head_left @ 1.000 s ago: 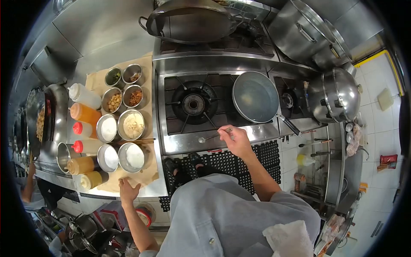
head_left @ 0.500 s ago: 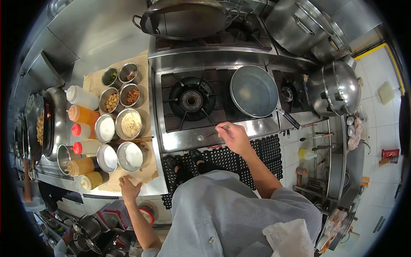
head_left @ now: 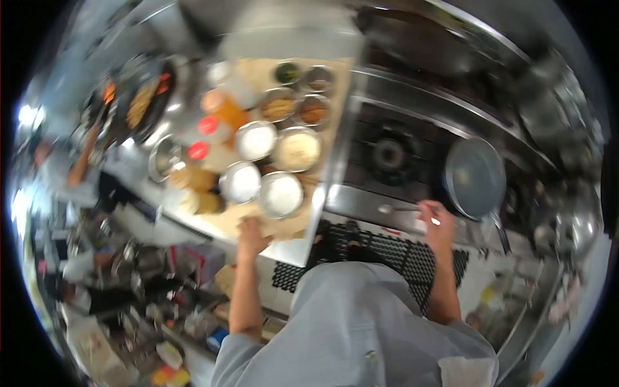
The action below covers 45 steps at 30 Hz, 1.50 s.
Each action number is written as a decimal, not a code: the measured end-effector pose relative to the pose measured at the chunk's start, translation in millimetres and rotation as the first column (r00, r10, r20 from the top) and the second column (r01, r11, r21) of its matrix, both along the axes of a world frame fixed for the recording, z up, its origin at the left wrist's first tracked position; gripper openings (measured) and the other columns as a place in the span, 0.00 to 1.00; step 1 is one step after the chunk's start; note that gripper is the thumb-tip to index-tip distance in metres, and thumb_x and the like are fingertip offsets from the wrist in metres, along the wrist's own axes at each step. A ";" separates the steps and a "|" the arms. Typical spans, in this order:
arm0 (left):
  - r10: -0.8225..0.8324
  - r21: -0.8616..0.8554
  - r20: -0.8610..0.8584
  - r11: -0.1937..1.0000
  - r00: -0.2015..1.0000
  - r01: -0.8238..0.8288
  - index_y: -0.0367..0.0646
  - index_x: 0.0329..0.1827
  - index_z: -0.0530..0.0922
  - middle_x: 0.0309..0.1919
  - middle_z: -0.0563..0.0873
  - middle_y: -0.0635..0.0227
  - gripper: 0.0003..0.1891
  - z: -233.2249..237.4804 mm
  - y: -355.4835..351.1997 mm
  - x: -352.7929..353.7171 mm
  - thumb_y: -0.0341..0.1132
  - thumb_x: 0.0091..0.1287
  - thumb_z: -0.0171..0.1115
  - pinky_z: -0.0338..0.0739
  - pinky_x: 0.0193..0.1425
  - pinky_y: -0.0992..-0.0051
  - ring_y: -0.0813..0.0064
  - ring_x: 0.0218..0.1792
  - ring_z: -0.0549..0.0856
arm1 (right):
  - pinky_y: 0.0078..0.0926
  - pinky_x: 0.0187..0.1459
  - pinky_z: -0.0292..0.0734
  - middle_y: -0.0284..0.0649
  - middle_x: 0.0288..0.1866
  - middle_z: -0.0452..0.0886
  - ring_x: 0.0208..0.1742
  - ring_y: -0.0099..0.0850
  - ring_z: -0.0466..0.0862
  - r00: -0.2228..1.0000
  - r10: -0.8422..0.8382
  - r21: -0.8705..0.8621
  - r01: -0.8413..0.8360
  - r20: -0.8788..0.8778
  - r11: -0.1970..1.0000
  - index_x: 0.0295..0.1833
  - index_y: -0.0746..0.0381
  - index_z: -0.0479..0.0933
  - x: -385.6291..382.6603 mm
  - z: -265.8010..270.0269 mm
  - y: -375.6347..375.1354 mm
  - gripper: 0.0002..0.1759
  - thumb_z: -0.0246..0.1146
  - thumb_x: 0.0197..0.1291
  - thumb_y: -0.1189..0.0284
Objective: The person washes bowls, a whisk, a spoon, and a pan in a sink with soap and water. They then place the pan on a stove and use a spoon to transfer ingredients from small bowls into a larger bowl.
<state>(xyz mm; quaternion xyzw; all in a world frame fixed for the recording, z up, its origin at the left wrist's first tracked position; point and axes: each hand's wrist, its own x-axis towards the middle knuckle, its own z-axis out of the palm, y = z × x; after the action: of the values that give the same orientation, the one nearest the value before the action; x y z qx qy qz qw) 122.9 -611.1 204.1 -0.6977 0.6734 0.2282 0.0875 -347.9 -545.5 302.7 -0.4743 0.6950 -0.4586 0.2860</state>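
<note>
My right hand (head_left: 436, 222) is closed on the handle of a small metal spoon (head_left: 385, 209), held over the front edge of the stove with its bowl to the left. Just right of that hand sits a deep grey pan (head_left: 476, 177) with a dark handle. My left hand (head_left: 253, 237) lies with its fingers out on the brown paper (head_left: 225, 222) at the counter's near edge. Close above it stand a metal bowl of white powder (head_left: 281, 195) and another white-filled bowl (head_left: 240, 182). The picture is blurred.
Squeeze bottles, among them an orange one (head_left: 225, 109), line the counter's left side. More bowls hold pale crumbs (head_left: 300, 149) and brown bits (head_left: 313, 109). A bare burner (head_left: 389, 155) lies left of the pan. Another person (head_left: 71, 171) works beside woks at far left.
My view has swung left, so the counter and stove appear further right, and more of the kitchen and other people show. Both hands keep about the same places; the spoon is still held.
</note>
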 end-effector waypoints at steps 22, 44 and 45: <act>0.119 -0.332 0.064 0.939 0.991 -0.091 0.27 0.52 0.68 0.61 0.61 0.26 0.30 -9.1 13.7 -19.7 0.37 0.49 0.67 0.82 0.44 0.52 0.25 0.61 0.64 | 0.20 0.32 0.74 0.40 0.30 0.82 0.28 0.25 0.81 0.877 0.443 -0.483 -0.475 -0.188 0.735 0.41 0.68 0.78 217.3 111.2 -214.7 0.04 0.59 0.62 0.80; 0.873 -0.015 -0.482 0.081 0.078 -0.997 0.41 0.33 0.82 0.34 0.86 0.58 0.14 -109.4 377.2 37.5 0.44 0.57 0.66 0.78 0.41 0.64 0.61 0.36 0.85 | 0.13 0.23 0.67 0.32 0.27 0.76 0.25 0.16 0.72 0.613 0.787 -0.307 -0.739 0.061 0.599 0.65 0.59 0.70 302.2 31.1 -308.8 0.20 0.55 0.68 0.72; 0.975 -0.010 -0.219 -0.029 -0.026 -1.000 0.42 0.34 0.83 0.36 0.86 0.59 0.18 -97.7 422.5 3.3 0.50 0.59 0.62 0.77 0.44 0.61 0.57 0.39 0.84 | 0.14 0.26 0.69 0.32 0.27 0.76 0.25 0.17 0.72 0.532 0.845 -0.319 -0.792 0.061 0.521 0.64 0.60 0.70 313.5 34.8 -283.3 0.20 0.55 0.68 0.73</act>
<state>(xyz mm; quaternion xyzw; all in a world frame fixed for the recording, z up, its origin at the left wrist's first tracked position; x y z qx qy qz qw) 126.2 -188.7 106.4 -0.9539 -0.0052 0.2159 -0.2087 -34.4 -828.9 337.5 -0.7273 0.2893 -0.3999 0.4768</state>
